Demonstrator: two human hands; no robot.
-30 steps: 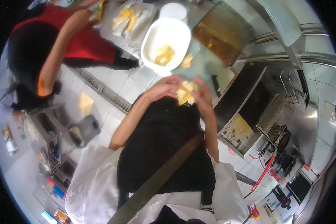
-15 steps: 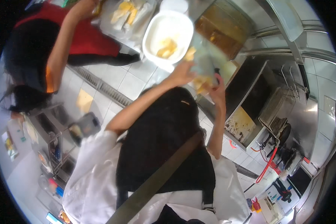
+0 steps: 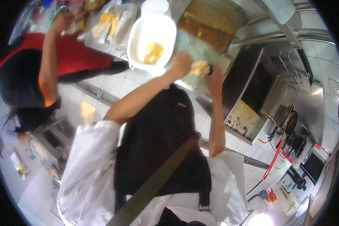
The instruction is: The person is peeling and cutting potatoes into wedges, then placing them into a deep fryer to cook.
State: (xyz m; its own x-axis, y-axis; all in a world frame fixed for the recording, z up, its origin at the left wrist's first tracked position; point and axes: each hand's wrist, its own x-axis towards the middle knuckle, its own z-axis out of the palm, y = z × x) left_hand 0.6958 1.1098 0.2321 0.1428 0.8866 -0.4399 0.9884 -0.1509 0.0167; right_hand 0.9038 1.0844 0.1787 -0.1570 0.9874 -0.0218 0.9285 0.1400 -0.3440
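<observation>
Head view: yellow food piece crosswise

Food piece between hands; bowl left, fryer vat behind.

A commercial kitchen, most likely of a restaurant or fast-food place. Shown by the deep fryer full of brown oil, set into a long steel counter. Just left of the fryer, a white tub with pieces of yellow food; further left, a metal tray of more yellow food. Right of the fryer, a wire frying basket hung over steel surfaces. Below the fryer, white floor tiles with a drain grate. Aprons worn by both workers.
</observation>
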